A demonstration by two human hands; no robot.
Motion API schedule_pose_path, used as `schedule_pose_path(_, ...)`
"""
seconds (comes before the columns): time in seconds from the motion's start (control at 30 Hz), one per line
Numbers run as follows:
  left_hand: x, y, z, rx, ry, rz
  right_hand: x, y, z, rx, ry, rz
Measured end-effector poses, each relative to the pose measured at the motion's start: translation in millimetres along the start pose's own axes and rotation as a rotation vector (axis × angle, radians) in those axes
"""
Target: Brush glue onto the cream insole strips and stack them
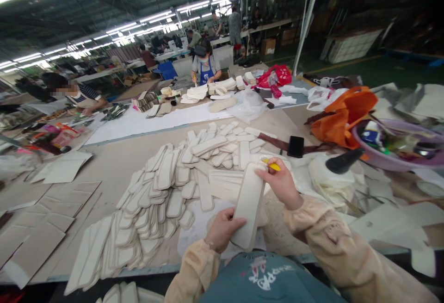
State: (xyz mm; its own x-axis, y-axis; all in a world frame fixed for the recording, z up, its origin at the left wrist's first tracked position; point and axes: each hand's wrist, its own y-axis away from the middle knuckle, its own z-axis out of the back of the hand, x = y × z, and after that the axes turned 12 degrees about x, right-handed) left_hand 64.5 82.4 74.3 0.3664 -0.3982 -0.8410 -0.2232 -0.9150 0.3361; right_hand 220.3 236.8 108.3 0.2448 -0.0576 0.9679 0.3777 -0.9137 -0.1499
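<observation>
An off-white, rounded-end panel (248, 207) is tilted up before my apron. My left hand (225, 230) grips its lower left edge, thumb across the face. At its top right corner, my right hand (281, 183) is closed on a small yellow-handled tool (272, 165), the fingers also touching the panel's edge. The tool's working tip is too small to make out. Just beyond the panel lies a stack of flat strips (225, 182). A large heap of similar padded panels (152, 206) spreads to the left over the table (104, 164).
To the right stand a white container (329, 176) with a dark nozzle, an orange bag (347, 113) and a purple basin (374, 155). A black phone-like object (295, 146) lies behind my right hand. Flat sheets (45, 233) cover the left side. Across the table a co-worker (207, 67) handles panels.
</observation>
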Motion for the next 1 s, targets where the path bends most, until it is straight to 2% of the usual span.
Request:
schedule_pose_path(0.23, -2.3, -0.7, -4.6, -0.001, 0.073, 0.084, 1.4, 0.0, 5.4, -0.029, 0.084, 0.011)
schedule_pose_path(0.43, -4.6, 1.4, -3.3, 0.158, 0.298, 0.155, -7.8, -8.3, 14.8, -0.017, 0.086, 0.01)
schedule_pose_path(0.57, 7.2, 2.2, -3.1, 0.198, 0.262, 0.192, -15.1, -13.4, 19.2, -0.024, 0.108, -0.021)
schedule_pose_path(0.73, 20.0, 0.1, -7.2, 0.091, 0.178, 0.194, -22.3, -17.9, 20.6, -0.016, 0.091, -0.077)
schedule_pose_path(1.0, 22.7, -3.3, -14.6, -0.027, 0.153, 0.166, -29.7, -22.1, 22.2, 0.011, 0.065, -0.102)
